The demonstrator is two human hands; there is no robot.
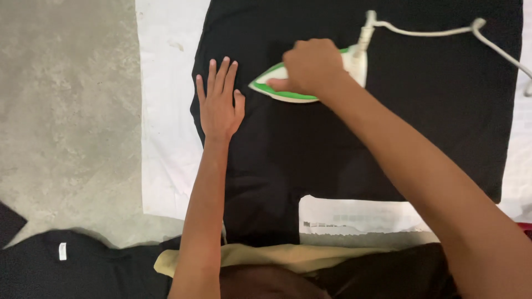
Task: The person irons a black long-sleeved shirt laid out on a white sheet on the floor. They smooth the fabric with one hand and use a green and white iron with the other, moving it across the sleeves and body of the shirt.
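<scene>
Head view: right hand [311, 65] grips a green-and-white iron [293, 88] resting on a black garment [421, 111], while left hand [218, 99] lies open and flat on the cloth just beside the iron's tip.

A home-style ironing spot on a bare grey concrete floor [66, 111]: a white cloth sheet [166, 111] spread at centre, a black fabric garment [354, 138] on it, more black clothing [83, 266] at seven o'clock.

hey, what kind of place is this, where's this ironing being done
Probably a home or small workshop floor, not an ironing board: bare concrete floor, a white sheet spread on it, and a black garment under a green and white iron.
</scene>
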